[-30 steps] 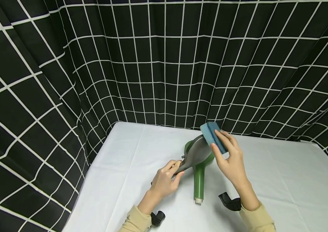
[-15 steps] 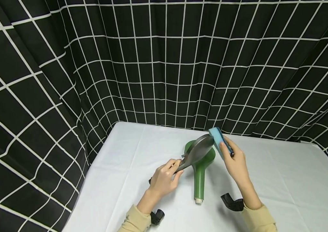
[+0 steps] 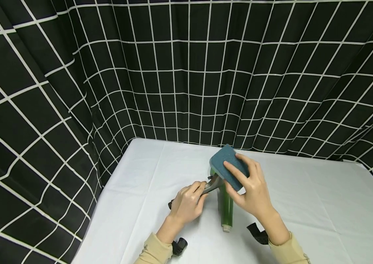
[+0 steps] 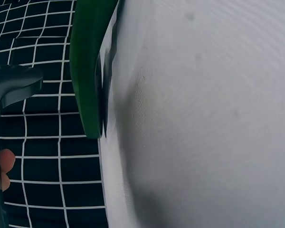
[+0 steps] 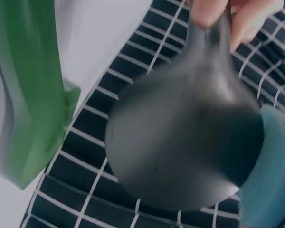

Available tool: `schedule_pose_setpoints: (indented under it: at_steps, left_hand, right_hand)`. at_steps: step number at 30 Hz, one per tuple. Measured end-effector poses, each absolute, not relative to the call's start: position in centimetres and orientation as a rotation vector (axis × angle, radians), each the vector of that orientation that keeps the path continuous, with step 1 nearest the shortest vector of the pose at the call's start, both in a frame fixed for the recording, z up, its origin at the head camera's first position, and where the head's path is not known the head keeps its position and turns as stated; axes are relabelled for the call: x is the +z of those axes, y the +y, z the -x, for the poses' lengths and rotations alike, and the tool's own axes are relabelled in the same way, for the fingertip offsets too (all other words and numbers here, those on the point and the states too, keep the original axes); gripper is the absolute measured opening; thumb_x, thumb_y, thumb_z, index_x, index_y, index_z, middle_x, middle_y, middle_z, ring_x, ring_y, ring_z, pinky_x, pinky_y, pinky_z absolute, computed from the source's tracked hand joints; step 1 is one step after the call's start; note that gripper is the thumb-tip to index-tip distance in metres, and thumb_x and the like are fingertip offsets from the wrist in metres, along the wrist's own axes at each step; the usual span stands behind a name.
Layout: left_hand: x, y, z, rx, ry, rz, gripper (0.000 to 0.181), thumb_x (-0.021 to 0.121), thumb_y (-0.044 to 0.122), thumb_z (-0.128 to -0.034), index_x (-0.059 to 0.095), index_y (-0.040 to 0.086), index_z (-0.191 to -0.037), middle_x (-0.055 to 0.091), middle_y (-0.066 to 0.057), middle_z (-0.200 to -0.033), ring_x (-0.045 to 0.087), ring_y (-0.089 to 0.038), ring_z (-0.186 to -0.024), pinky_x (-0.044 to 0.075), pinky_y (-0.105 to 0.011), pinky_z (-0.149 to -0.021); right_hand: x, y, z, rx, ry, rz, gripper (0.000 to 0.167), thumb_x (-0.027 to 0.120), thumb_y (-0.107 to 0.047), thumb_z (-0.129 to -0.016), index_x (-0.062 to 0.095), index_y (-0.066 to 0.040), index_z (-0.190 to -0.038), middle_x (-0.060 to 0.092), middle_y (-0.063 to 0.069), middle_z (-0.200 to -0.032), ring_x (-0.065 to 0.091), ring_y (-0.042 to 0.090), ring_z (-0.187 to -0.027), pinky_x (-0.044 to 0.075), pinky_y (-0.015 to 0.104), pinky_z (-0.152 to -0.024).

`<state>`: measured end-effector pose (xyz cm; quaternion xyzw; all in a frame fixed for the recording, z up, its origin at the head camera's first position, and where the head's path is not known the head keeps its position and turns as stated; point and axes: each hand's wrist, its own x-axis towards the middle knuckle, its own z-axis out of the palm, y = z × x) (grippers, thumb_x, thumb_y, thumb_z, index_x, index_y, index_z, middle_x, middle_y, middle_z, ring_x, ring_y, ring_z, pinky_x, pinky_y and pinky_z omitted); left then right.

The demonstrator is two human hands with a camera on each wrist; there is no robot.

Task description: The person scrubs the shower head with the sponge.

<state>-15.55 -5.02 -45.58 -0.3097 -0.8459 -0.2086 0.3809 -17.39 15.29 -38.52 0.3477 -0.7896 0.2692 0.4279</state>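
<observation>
Okay, left hand (image 3: 185, 204) curls round the handle of the grey, round-headed, metallic-looking tool (image 5: 180, 137), head at its 2 o'clock, above the white cloth-covered table (image 3: 321, 209). Probably stiff, moderately heavy, slick if wet; best held by the handle. Right hand (image 3: 253, 187) pinches the blue, square foam sponge (image 3: 221, 160) at its 10 o'clock: likely light, squashy, grip edges. Green, long-handled, plastic-looking object (image 3: 227, 213) lies at left hand's 3 o'clock.
</observation>
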Motion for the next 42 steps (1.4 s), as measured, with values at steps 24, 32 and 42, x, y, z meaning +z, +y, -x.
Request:
schedule_pose_setpoints:
  at_steps: [24,32,42]
  left_hand:
    - [-45.5,-4.9,15.6,-0.420,-2.159,0.808,0.023,0.070,0.014,-0.0804,0.067,0.002,-0.100,0.059,-0.002,-0.089,0.056,-0.013,-0.060,0.047,-0.025,-0.054]
    - [-45.7,-4.9,15.5,-0.409,-2.139,0.790,0.029,0.069,0.016,-0.0803,0.064,0.003,-0.105,0.059,-0.003,-0.092,0.058,-0.015,-0.062,0.049,-0.026,-0.057]
    - [-45.8,-4.7,15.5,-0.421,-2.177,0.758,0.024,0.074,0.016,-0.0779,0.067,0.001,-0.095,0.057,-0.006,-0.087,0.056,-0.011,-0.058,0.047,-0.024,-0.054]
  right_hand:
    - [-40.2,14.4,16.4,0.434,-1.943,-0.970,0.039,0.048,-0.032,-0.089,0.064,-0.010,-0.117,0.049,0.027,-0.124,0.047,0.045,-0.098,0.039,0.054,-0.075]
    - [-38.9,16.3,18.0,0.766,-2.005,-0.509,0.041,0.058,-0.022,-0.082,0.062,-0.005,-0.119,0.047,0.027,-0.124,0.043,0.045,-0.098,0.035,0.052,-0.075]
    - [-41.8,12.9,15.4,0.206,-1.870,-0.858,0.037,0.045,-0.022,-0.089,0.064,-0.005,-0.116,0.050,0.029,-0.122,0.047,0.046,-0.094,0.040,0.051,-0.066]
